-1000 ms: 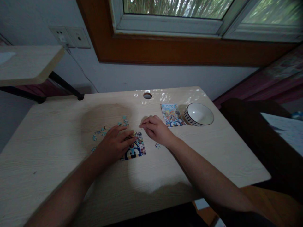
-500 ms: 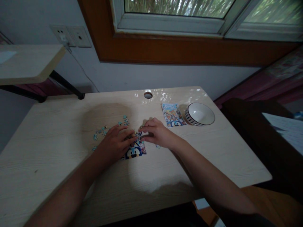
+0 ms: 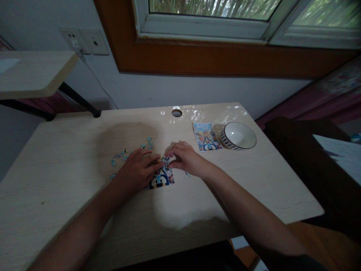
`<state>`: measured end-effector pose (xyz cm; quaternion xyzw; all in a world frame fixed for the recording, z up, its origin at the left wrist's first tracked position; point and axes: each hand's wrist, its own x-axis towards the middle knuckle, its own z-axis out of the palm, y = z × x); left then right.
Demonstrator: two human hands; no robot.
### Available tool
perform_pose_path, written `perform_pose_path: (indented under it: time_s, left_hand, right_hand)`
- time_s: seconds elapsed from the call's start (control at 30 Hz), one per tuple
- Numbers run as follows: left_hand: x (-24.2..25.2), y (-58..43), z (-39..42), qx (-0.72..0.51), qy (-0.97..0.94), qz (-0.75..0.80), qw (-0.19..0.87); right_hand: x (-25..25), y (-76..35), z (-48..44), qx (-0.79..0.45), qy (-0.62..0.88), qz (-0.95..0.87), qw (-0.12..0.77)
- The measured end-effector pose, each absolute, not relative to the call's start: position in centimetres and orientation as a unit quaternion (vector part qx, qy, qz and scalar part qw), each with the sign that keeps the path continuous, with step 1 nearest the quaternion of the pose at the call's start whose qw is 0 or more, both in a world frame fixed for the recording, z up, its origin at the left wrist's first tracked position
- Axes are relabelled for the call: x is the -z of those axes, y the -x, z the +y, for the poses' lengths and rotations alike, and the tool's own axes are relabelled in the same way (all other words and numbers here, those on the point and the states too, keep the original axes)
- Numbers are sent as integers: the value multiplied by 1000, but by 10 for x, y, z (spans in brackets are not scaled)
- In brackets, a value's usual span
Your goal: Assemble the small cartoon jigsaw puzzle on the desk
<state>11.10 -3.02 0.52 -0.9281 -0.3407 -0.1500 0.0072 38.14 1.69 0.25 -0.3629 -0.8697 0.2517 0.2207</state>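
A partly assembled colourful jigsaw puzzle lies on the light wooden table. My left hand lies flat on the puzzle's left side, fingers stretched out and holding nothing. My right hand is at the puzzle's top right corner. Its fingertips are pinched together on a small puzzle piece pressed against the top edge. Loose puzzle pieces are scattered just left of my left hand, with more pieces above it. A single piece lies under my right wrist.
A printed picture card and a white striped bowl sit at the table's right back. A cable hole is near the back edge. A raised shelf stands at left, wall sockets above it, dark furniture at right.
My right hand has moved left and down from the bare table to the puzzle's top edge, fingers still pinched. My left hand has stayed flat on the puzzle.
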Motion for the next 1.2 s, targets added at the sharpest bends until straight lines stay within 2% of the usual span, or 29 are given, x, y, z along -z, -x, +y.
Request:
perform_pose_path:
  time_s: [0.63,1.2]
  left_hand:
    - [-4,-112,-30,156,926,-343,15]
    - [-6,-112,-30,163,926,-340,1]
  right_hand:
    - [-2,-382,19,-269,348,-865,241]
    - [-1,-377,19,-316,382,-809,317]
